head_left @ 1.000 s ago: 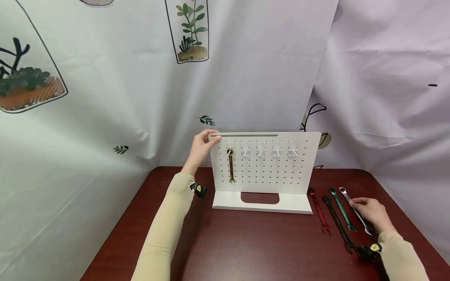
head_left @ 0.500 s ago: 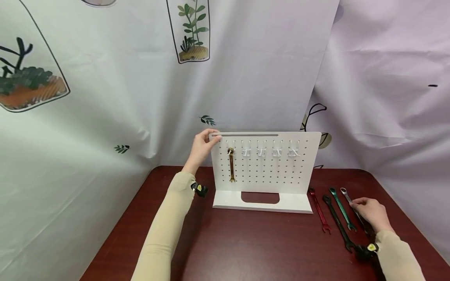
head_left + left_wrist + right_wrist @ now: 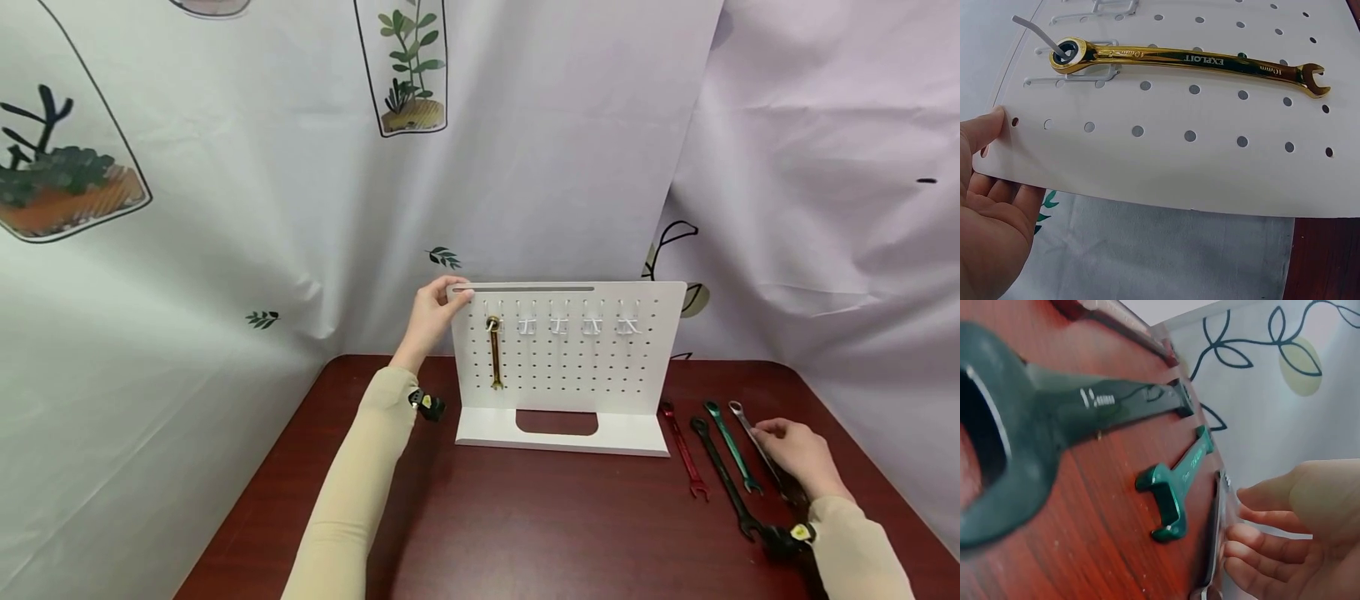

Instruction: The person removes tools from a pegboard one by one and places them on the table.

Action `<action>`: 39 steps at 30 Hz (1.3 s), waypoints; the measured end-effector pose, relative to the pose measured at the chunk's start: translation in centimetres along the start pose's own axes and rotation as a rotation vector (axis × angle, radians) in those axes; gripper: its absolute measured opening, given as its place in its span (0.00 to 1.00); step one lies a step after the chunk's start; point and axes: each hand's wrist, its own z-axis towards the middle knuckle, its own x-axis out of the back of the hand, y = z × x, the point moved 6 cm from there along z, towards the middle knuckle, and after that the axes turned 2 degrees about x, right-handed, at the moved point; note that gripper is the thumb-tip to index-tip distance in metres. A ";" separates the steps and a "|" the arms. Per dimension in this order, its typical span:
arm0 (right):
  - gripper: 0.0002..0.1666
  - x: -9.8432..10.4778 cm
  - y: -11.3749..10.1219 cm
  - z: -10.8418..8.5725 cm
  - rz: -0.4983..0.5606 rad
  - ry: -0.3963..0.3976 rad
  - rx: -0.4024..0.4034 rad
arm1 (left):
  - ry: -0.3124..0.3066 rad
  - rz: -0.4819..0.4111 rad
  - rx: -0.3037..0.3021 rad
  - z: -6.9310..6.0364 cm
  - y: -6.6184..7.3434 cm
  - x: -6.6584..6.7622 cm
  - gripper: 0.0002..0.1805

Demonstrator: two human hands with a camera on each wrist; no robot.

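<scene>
My left hand (image 3: pixel 429 315) pinches the upper left corner of a white pegboard stand (image 3: pixel 570 358), thumb in front and fingers behind. A gold combination wrench (image 3: pixel 1197 59) hangs by its ring end from the board's leftmost hook. At the right of the table, my right hand (image 3: pixel 801 457) holds a silver combination wrench (image 3: pixel 744 419) between thumb and fingers. In the right wrist view that wrench looks turned on its edge, low by the tabletop. Left of it lie a green wrench (image 3: pixel 732 446), a black wrench (image 3: pixel 722 475) and a red wrench (image 3: pixel 684 450).
Several white hooks (image 3: pixel 592 326) without wrenches run along the board to the right of the gold wrench. The dark red table (image 3: pixel 540 525) extends in front of the stand. A printed white curtain (image 3: pixel 300 167) hangs behind it.
The silver wrench has turned from flat towards its edge under my right fingers, staying in about the same place. My left hand and the pegboard stay put.
</scene>
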 end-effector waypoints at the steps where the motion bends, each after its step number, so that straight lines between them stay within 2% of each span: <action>1: 0.28 0.1 -0.3 0.0 -0.002 0.008 0.007 | 0.004 0.005 -0.003 0.0 0.0 0.1 0.17; 7: 0.28 0.4 -2.3 -0.1 -0.020 0.083 0.062 | 0.002 0.002 -0.014 0.1 0.2 0.1 0.16; 17: 0.25 -0.2 -7.4 0.3 0.034 0.165 0.176 | 0.001 0.014 -0.017 0.2 0.2 0.1 0.16; 25: 0.25 -0.9 -11.7 0.6 0.092 0.159 0.229 | 0.001 0.013 -0.016 0.3 0.2 0.2 0.16; 32: 0.21 -1.9 -15.3 1.1 0.124 0.168 0.285 | -0.004 0.019 -0.011 0.4 0.1 0.1 0.17; 39: 0.21 -3.4 -18.4 1.6 0.180 0.101 0.309 | 0.006 0.037 -0.004 0.1 -0.2 0.1 0.16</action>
